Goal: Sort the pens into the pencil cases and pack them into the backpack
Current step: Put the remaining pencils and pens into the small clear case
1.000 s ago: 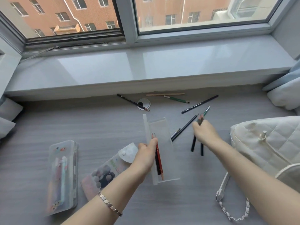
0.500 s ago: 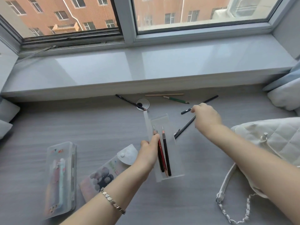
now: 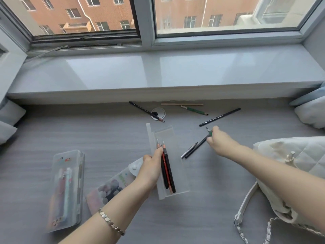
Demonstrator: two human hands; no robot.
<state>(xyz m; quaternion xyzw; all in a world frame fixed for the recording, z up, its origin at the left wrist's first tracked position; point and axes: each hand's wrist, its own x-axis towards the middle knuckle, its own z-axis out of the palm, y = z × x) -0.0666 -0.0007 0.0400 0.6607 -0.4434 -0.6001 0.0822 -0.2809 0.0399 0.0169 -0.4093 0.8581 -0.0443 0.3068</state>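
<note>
My left hand [image 3: 151, 169] grips the left wall of an open clear pencil case [image 3: 177, 155] that lies on the grey surface. Three pencils [image 3: 168, 171], black and red, lie inside it. My right hand [image 3: 219, 140] pinches a green pencil [image 3: 209, 132] at its tip end, right of the case. Beneath that hand lie a long black pencil [image 3: 195, 148] and a short grey one [image 3: 189, 150]. Further back are another black pencil [image 3: 219, 117], a green pencil [image 3: 194, 110], a wooden stick [image 3: 182, 104] and a dark pencil [image 3: 146, 111]. The white quilted backpack [image 3: 284, 166] sits at the right.
A clear hard case [image 3: 66, 187] with pens inside lies at the left. A flat printed pouch [image 3: 112, 187] with a snap flap sits beside my left arm. A round cable grommet [image 3: 158, 113] is set in the surface. The window sill [image 3: 158, 74] runs behind; pillows sit at both edges.
My right hand dropped black pencils into the case, reached back toward the loose pencils and now pinches a green one. My left hand has kept its hold on the case.
</note>
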